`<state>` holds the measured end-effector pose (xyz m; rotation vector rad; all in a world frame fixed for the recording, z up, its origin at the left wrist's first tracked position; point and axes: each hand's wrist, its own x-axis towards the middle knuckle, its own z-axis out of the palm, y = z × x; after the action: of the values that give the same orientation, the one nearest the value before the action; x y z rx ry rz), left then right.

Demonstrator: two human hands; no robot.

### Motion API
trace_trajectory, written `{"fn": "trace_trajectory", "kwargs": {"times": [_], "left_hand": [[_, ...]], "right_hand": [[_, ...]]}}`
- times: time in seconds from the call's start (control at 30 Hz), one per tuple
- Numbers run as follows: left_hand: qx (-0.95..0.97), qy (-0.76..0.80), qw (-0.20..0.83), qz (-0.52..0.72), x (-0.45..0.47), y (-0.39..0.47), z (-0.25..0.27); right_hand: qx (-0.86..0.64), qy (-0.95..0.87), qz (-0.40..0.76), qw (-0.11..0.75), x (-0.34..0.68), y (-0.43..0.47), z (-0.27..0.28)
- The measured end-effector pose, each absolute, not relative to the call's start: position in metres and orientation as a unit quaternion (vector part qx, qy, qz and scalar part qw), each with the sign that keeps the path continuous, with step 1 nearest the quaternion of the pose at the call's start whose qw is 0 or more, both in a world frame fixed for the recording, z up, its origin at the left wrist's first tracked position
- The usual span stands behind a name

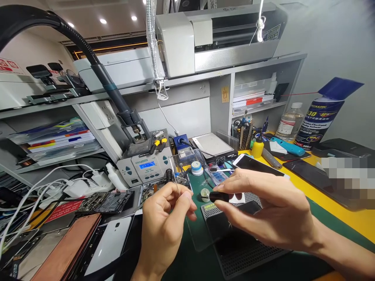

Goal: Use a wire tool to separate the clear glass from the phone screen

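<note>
My left hand [166, 220] is closed in a pinch at the left edge of a thin clear rectangular sheet [197, 230], which stands tilted above the green mat. Between the thumb and fingers of my right hand [272, 214] is a small black cylinder [219, 196]. A round clear piece [205, 194] shows at its left end; whether the two are joined I cannot tell. Below my right hand, a dark phone-sized panel [234, 234] lies on a black perforated pad [249, 257]. Behind the sheet sits a small tub with a blue-and-white lid [197, 167].
A soldering station [146, 166] with a blue display stands behind my left hand. Phones and phone parts, among them a white phone back [108, 242], lie at left. At right are a blue spray can [319, 117], a yellow bottle [257, 147] and a clear bottle [289, 123].
</note>
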<state>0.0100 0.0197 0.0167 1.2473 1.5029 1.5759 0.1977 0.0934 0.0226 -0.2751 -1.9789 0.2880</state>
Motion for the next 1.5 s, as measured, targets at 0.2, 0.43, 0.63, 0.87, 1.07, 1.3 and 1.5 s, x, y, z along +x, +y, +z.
{"fn": "trace_trajectory", "kwargs": {"times": [0.2, 0.43, 0.63, 0.87, 1.07, 1.3, 1.5], "left_hand": [[0.44, 0.577, 0.326, 0.607, 0.008, 0.023, 0.016], [0.41, 0.593, 0.317, 0.617, 0.004, 0.026, 0.014], [0.407, 0.589, 0.3, 0.63, 0.003, 0.029, 0.01], [0.417, 0.589, 0.303, 0.622, 0.004, 0.026, 0.012], [0.423, 0.586, 0.288, 0.628, 0.004, 0.027, 0.01], [0.417, 0.594, 0.29, 0.624, 0.008, 0.024, 0.014], [0.418, 0.588, 0.296, 0.627, 0.009, 0.023, 0.014]], "right_hand": [[-0.17, -0.77, 0.229, 0.571, 0.198, 0.095, 0.022], [-0.261, -0.74, 0.313, 0.535, 0.198, 0.093, 0.017], [-0.228, -0.767, 0.271, 0.535, 0.197, 0.094, 0.008], [-0.2, -0.79, 0.249, 0.523, 0.194, 0.093, 0.009], [-0.188, -0.804, 0.248, 0.506, 0.194, 0.092, 0.01], [-0.172, -0.815, 0.239, 0.499, 0.194, 0.095, 0.01], [-0.175, -0.812, 0.212, 0.515, 0.197, 0.096, 0.011]]}}
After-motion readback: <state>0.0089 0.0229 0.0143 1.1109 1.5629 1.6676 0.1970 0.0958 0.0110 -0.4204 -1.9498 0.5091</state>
